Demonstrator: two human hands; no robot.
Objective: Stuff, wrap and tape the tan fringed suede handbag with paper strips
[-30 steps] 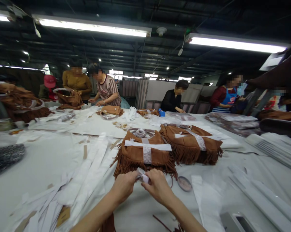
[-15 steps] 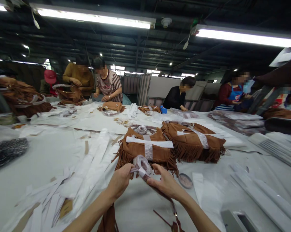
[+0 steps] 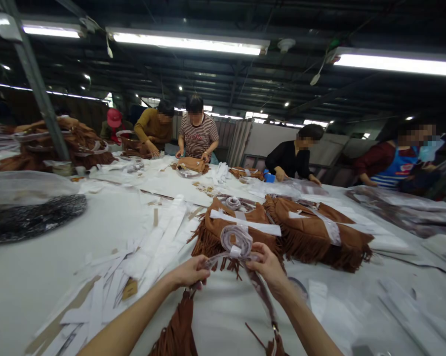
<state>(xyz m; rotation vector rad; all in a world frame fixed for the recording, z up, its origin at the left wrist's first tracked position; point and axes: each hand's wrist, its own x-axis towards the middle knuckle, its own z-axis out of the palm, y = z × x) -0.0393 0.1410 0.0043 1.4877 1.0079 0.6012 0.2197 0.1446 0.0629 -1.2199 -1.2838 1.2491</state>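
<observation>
A plastic-wrapped bag strap (image 3: pixel 260 292) is coiled in its middle, with a white band around the base of the coil. My left hand (image 3: pixel 191 272) is closed on the strap left of the coil. On the other side, my right hand (image 3: pixel 267 267) pinches it close to the white band. The strap's ends run down by metal rings to a brown fringed bag (image 3: pixel 176 326), which is partly cut off at the bottom edge. Just beyond the coil lies another brown fringed bag (image 3: pixel 215 225) with a white paper strip across it.
A further fringed bag (image 3: pixel 319 230) lies to the right. Loose paper strips (image 3: pixel 93 301) are scattered at the left, and a roll of tape (image 3: pixel 299 287) sits beside my right wrist. Several co-workers stand across the table; one wears a striped shirt (image 3: pixel 198 133).
The view has swung left. My left hand has moved down and away from the coil, which now stands more upright and faces me. My right hand still grips the strap.
</observation>
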